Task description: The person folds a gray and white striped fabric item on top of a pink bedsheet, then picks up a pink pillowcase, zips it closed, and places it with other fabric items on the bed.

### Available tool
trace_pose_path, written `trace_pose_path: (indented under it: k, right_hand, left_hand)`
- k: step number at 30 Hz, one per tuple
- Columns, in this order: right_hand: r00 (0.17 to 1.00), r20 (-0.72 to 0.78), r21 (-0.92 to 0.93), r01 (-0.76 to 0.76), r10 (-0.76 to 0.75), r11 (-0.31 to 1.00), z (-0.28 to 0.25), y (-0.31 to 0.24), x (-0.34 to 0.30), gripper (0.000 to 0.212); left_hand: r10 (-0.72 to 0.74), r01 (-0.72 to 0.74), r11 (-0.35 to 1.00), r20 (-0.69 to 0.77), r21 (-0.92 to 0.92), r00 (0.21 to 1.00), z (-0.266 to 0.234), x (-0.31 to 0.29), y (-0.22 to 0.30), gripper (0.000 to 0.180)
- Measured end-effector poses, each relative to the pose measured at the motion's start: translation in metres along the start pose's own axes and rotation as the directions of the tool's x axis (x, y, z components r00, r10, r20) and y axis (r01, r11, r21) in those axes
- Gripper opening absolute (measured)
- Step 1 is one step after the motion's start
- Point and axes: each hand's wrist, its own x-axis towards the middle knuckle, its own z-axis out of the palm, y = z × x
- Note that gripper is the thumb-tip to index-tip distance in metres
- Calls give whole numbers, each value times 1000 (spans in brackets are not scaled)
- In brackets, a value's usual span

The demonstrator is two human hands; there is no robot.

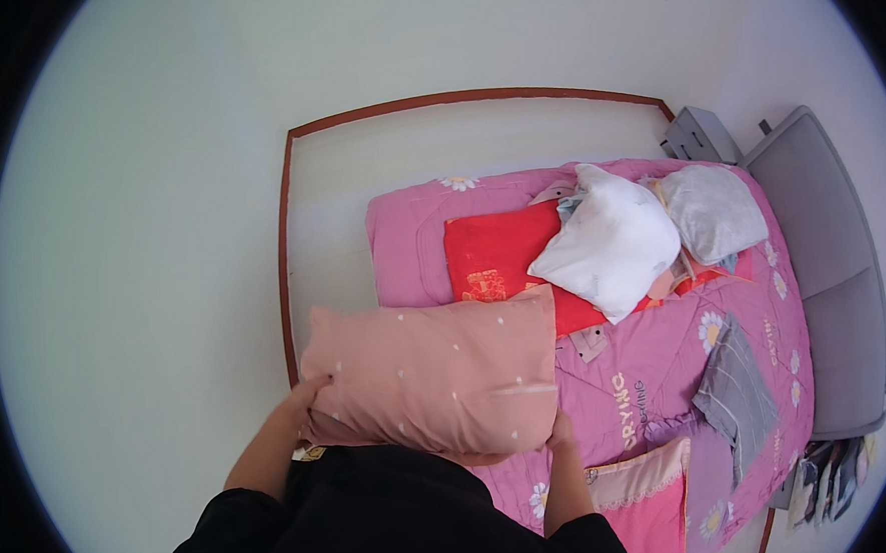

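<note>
A plump pink pillow (428, 377) with small white dots is held up in front of my body, above the near left part of the bed. My left hand (314, 395) grips its left end, thumb on top and the other fingers hidden behind it. At its lower right corner, my right hand (561, 432) is closed on the edge. Beyond it on the bed lie a red cloth piece (501, 243) with a gold pattern, a white pillow (616, 237) on top of that, and a light grey cushion (715, 212).
A purple quilt (410, 228) with daisies covers the bed. A grey striped pillowcase (738, 391) and a pink-and-red cloth piece (645, 496) lie nearer me. The grey headboard (824, 287) stands at the right, a grey nightstand (701, 135) beyond it. Folded clothes (825, 482) are at lower right.
</note>
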Motion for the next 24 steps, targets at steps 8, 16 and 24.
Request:
trace_pose_path:
  k: [8, 16, 24]
  right_hand:
    - [927, -128, 367, 376, -354, 851, 58, -170, -186, 40]
    - [865, -304, 577, 501, -400, 645, 32, -123, -295, 38]
    - [599, -735, 314, 716, -318, 624, -46, -93, -241, 33]
  left_hand:
    - [544, -521, 838, 302, -161, 783, 45, -157, 119, 35]
    - [350, -299, 937, 492, -182, 797, 79, -148, 121, 30]
    - [220, -189, 975, 484, -112, 847, 160, 25, 152, 48]
